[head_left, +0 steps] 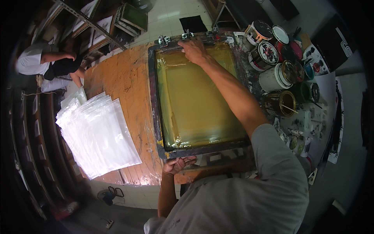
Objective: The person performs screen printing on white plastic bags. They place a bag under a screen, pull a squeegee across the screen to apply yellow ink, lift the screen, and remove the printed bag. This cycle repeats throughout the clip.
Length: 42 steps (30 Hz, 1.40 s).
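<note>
A screen printing frame with a dark border and translucent yellow-green mesh stands over the wooden table in front of me. My left hand is at the frame's near edge, its fingers curled at the underside of the border. Reaching across the mesh, my right hand is at the far end of the frame, fingers bent down beside the dark border. Whatever lies under those fingers is hidden. Metal clamps sit along the far border, just beyond my right hand.
Stacked clear plastic sheets or bags lie on the wooden table to the left. Several ink tins crowd the right side, one tin with a stick in it. A seated person is at the far left, near shelving racks.
</note>
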Tool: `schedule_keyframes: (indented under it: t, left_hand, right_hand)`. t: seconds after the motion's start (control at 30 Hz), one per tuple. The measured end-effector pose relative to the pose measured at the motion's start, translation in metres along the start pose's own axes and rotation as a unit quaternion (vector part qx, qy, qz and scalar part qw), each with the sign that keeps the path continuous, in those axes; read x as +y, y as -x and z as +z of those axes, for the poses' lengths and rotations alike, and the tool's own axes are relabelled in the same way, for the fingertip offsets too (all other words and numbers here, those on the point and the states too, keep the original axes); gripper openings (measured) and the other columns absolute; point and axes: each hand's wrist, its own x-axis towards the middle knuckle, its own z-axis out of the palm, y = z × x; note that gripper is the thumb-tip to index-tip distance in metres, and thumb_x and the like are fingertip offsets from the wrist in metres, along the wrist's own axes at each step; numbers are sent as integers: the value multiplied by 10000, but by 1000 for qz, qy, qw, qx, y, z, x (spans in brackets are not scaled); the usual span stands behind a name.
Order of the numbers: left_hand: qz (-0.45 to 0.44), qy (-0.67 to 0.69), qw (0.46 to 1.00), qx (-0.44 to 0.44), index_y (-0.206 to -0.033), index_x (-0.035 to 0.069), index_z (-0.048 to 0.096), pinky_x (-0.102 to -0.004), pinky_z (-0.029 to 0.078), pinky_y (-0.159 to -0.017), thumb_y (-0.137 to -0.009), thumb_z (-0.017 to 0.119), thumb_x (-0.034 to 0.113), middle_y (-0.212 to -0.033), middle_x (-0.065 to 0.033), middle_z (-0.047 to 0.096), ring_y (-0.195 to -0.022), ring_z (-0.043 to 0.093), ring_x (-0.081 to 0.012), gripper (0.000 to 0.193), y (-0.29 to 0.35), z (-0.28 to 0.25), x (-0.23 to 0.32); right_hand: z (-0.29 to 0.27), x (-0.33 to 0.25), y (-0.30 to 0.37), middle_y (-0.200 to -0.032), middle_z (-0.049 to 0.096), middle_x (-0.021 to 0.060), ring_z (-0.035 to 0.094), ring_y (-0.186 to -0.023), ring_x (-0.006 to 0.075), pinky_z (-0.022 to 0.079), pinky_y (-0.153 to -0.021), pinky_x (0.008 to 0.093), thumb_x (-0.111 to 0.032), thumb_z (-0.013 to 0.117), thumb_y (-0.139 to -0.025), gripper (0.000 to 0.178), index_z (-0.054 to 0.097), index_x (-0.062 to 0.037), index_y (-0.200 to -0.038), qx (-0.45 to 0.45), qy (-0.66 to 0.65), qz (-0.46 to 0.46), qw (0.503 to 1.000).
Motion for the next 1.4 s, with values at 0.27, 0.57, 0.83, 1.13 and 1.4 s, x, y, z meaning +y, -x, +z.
schedule_keyframes:
  t: [0.27, 0.57, 0.83, 1.13, 1.4]
  left_hand:
    - [-3, -3, 1000, 12, -1387, 52, 610, -734, 274, -1154, -926, 700, 295, -1392, -236, 627, -1373, 519, -452, 528, 1, -1, -1]
    - [6, 3, 1000, 1, -1366, 42, 622, -736, 272, -1153, -913, 710, 295, -1369, -208, 653, -1376, 510, -465, 526, 1, -4, -1]
    - [2, 5, 999, 36, -1326, 48, 648, -727, 283, -1154, -910, 714, 291, -1337, -208, 666, -1384, 504, -459, 486, 4, 1, -2]
    - [-9, 0, 1000, 21, -1203, 37, 709, -717, 296, -1155, -918, 708, 298, -1358, -219, 650, -1382, 509, -454, 387, 1, 4, 2]
    - [8, 17, 999, 29, -1318, 24, 653, -728, 292, -1150, -920, 693, 269, -1369, -224, 643, -1378, 510, -460, 469, 2, 4, 0]
  right_hand:
    - [-19, 47, 35, -1377, 615, 155, 581, -1256, 368, 331, -1157, 576, -116, 683, -929, 435, 630, -158, -1359, -22, 40, 6, 999]
    - [-22, 34, 38, -1220, 698, 151, 601, -1196, 363, 416, -1012, 528, -129, 710, -900, 330, 669, -94, -1225, 31, 45, 31, 998]
    - [-45, 23, 78, -1117, 727, 141, 638, -1082, 371, 398, -983, 522, -96, 667, -918, 365, 676, -144, -1279, 14, -18, 31, 999]
    - [-28, 34, 70, -1145, 719, 106, 629, -1122, 315, 388, -1003, 539, -96, 708, -896, 352, 678, -147, -1243, 12, -7, 24, 1000]
    - [-40, 21, 44, -1247, 703, 134, 583, -1256, 310, 346, -1098, 619, -185, 665, -964, 360, 656, -154, -1322, -64, 13, 37, 997]
